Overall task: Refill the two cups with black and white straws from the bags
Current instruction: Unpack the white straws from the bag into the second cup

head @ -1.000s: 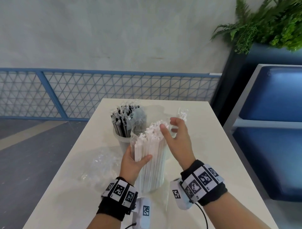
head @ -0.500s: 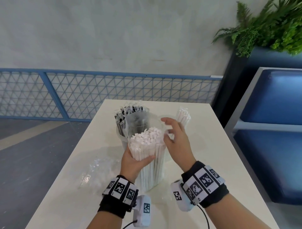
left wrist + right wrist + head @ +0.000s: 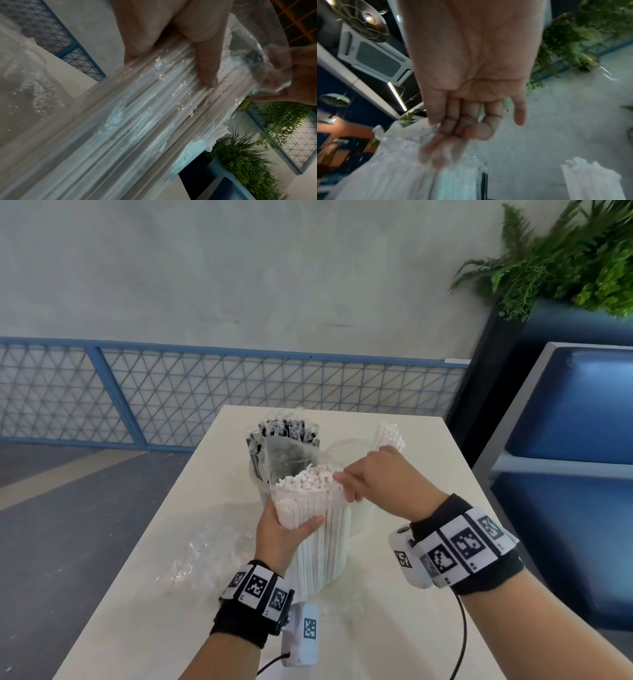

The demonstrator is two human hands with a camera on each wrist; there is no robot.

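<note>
White straws (image 3: 310, 515) stand upright in their clear bag (image 3: 322, 546) on the table (image 3: 394, 628), the landmark being the black-straw cup (image 3: 274, 453) directly behind. Left of the bundle lies an emptied crumpled bag (image 3: 202, 556). Left hand (image 3: 284, 534) wraps the bundle below its top. Right hand (image 3: 368, 474) pinches what appears to be the bag's mouth film, though blur obscures this. Right of the black-straw cup, the second cup (image 3: 346, 450) holds few white straws. Handling: light, slippery film; thin straws splay easily. Grip the bundle mid-length, firmly.
</note>
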